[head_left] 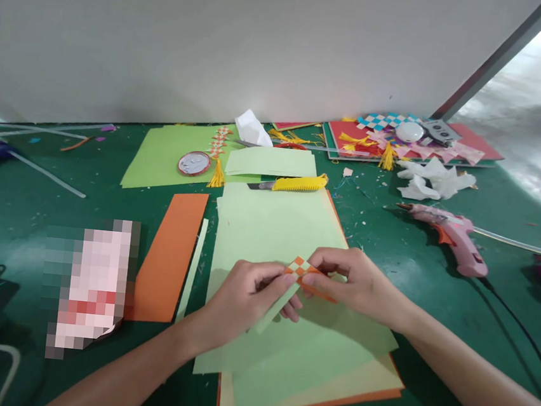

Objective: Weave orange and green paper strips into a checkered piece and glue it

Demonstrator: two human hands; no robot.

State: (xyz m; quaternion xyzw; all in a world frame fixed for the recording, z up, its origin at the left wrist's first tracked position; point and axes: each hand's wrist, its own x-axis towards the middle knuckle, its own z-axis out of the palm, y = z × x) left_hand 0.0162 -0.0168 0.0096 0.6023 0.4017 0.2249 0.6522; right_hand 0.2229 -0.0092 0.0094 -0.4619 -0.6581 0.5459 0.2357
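Note:
Between my two hands is a small woven paper strip (299, 267) in an orange and pale green check. My left hand (250, 290) pinches its left side between thumb and fingers, where a pale green tail slants down toward me. From the other side my right hand (351, 281) grips it, with an orange tail running right under the thumb. Both hands are just above a stack of pale green paper sheets (268, 222), with orange sheets showing at the edges. The fingers partly hide the strip.
Left of the stack lie an orange paper piece (169, 257) and a narrow green strip (192, 272). A yellow utility knife (298, 183) with its blade showing rests at the stack's far edge. A pink glue gun (458, 237), its cord trailing, and crumpled tissue (435, 179) lie right.

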